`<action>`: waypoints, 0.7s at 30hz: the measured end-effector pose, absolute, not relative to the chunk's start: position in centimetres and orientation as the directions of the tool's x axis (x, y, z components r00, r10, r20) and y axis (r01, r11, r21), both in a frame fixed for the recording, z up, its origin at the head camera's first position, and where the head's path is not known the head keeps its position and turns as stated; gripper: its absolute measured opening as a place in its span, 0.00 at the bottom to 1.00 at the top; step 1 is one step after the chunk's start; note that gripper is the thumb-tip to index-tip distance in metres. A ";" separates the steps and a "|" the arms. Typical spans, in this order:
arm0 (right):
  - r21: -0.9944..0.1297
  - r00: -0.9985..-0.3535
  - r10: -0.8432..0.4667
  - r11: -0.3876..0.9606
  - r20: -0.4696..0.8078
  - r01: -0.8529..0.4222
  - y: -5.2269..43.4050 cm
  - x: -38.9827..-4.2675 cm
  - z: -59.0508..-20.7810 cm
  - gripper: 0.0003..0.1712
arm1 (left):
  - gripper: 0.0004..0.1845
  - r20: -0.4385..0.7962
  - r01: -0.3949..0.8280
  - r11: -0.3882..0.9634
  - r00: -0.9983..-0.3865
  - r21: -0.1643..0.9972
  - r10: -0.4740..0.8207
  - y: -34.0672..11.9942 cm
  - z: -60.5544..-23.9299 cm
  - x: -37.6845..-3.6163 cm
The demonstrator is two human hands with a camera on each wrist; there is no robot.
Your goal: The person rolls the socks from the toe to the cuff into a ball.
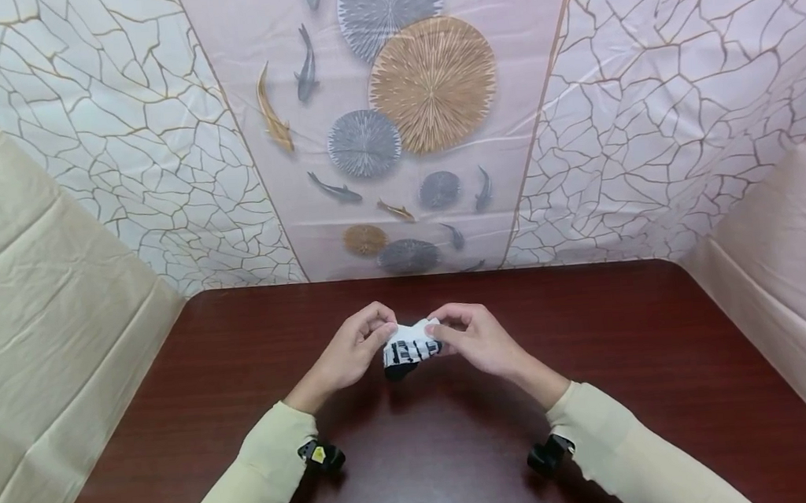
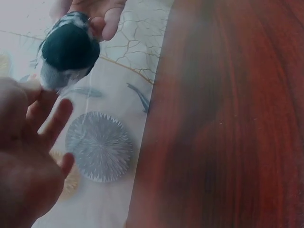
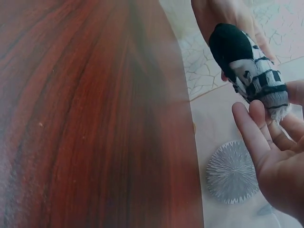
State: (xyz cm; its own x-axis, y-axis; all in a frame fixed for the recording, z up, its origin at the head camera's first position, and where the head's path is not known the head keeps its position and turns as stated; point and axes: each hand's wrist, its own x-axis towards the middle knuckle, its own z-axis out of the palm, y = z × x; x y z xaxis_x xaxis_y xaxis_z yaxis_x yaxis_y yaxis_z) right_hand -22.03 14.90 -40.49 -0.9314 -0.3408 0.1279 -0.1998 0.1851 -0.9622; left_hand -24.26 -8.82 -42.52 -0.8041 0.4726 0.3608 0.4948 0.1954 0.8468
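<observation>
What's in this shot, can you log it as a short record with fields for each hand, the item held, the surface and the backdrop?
left hand: left hand pinches one end of the sock
right hand: right hand pinches the other end
item: rolled white sock with black stripes and black toe, held above the table
surface: dark red wooden table
backdrop: cloth printed with fish and round discs

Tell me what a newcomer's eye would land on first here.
First, the rolled black-and-white sock, held just above the dark wooden table at its middle, pinched between the left hand and the right hand. Next, the backdrop behind the table, printed with fish and fan-like discs.
</observation>
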 end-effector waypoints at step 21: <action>-0.984 -0.873 -0.476 0.083 0.101 -0.159 14.8 -22.2 -41.2 0.08 | 0.11 0.348 0.455 0.099 -0.787 0.885 0.510 -8.7 -42.5 -23.9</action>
State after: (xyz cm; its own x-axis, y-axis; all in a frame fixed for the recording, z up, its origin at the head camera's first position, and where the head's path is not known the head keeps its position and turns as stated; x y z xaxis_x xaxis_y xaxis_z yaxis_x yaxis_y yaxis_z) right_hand -22.21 14.80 -41.15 -0.8734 -0.4764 0.1011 -0.1589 0.0825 -0.9838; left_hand -23.92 -8.66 -42.49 -0.7867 0.5097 0.3482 0.4555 0.0986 0.8848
